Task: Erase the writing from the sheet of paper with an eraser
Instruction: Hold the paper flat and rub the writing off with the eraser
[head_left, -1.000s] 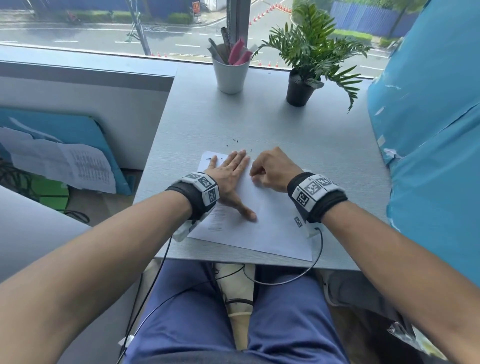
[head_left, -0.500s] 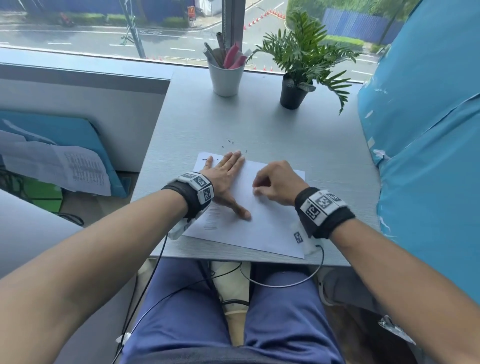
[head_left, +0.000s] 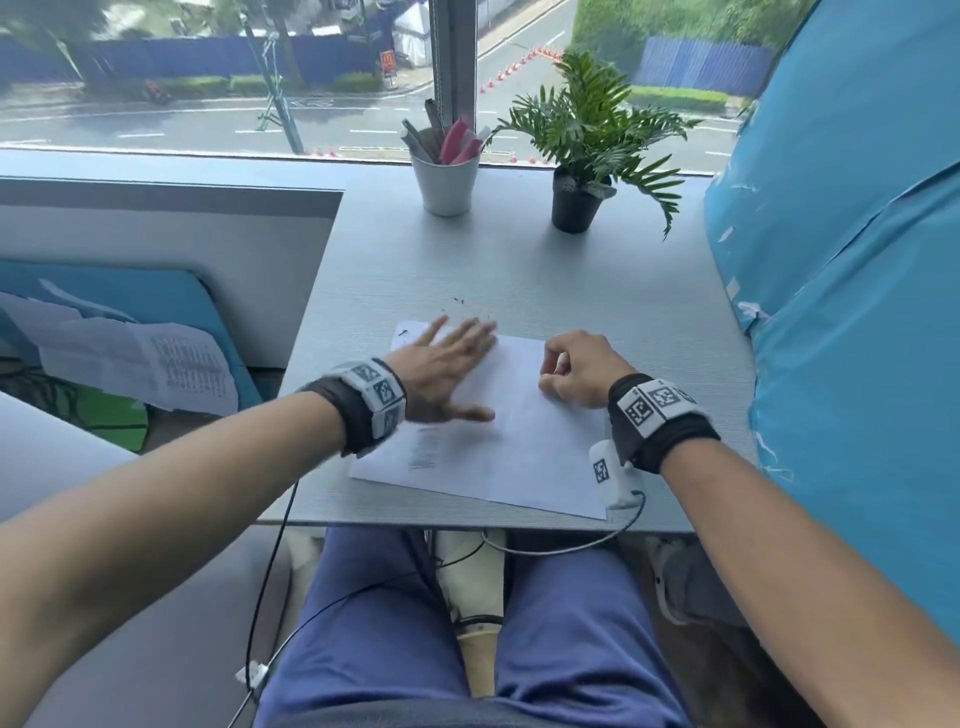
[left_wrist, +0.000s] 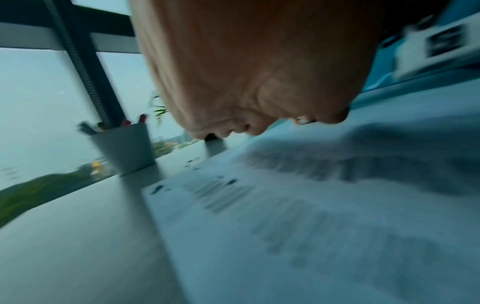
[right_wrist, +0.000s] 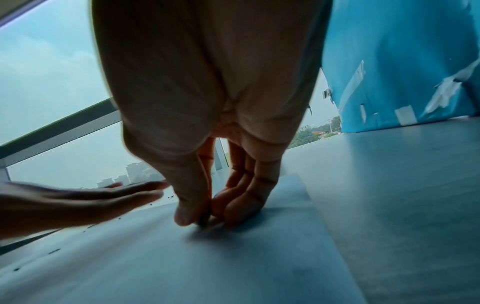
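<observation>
A white sheet of paper (head_left: 524, 441) lies near the front edge of the grey desk (head_left: 467, 260), with faint writing (head_left: 426, 448) at its near left part. The writing (left_wrist: 298, 207) is blurred in the left wrist view. My left hand (head_left: 448, 368) is flat and motion-blurred over the sheet's far left part, fingers straight; in the right wrist view the left hand (right_wrist: 78, 202) seems slightly above the paper. My right hand (head_left: 574, 370) is curled on the sheet's far right part. Its thumb and fingertips pinch a small dark eraser (right_wrist: 204, 219) against the paper; the head view hides it.
Dark eraser crumbs (head_left: 460, 300) lie on the desk beyond the sheet and near its far left corner. A white cup of pens (head_left: 445, 179) and a potted plant (head_left: 576, 202) stand at the back by the window. A blue-covered bulk (head_left: 857, 312) borders the right side.
My right hand has moved right along the sheet, away from my left hand. My left hand, earlier pressed flat on the paper, is now blurred in motion over it.
</observation>
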